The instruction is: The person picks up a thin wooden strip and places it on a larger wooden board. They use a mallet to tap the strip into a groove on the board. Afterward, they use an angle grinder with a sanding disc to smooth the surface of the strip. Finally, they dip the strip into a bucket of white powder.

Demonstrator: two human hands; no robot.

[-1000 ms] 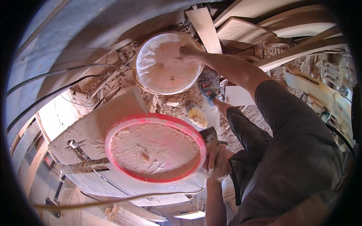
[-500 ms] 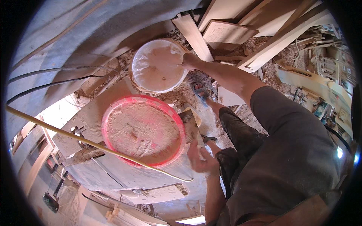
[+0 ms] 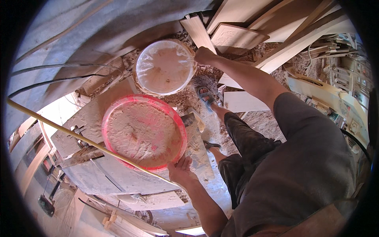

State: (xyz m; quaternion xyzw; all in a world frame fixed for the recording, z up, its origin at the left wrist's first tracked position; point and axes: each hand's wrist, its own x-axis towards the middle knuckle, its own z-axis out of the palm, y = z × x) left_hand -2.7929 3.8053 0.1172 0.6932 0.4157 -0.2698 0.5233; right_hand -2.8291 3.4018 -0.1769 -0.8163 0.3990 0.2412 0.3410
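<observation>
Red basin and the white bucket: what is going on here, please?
A person stands in a dusty workshop and handles two containers at once. The left hand grips the near rim of the red basin, which is full of sawdust and rests on a dusty grey work surface. The right hand reaches out and holds the rim of the white bucket, which stands lower down on the sawdust-covered floor among wooden boards.
</observation>
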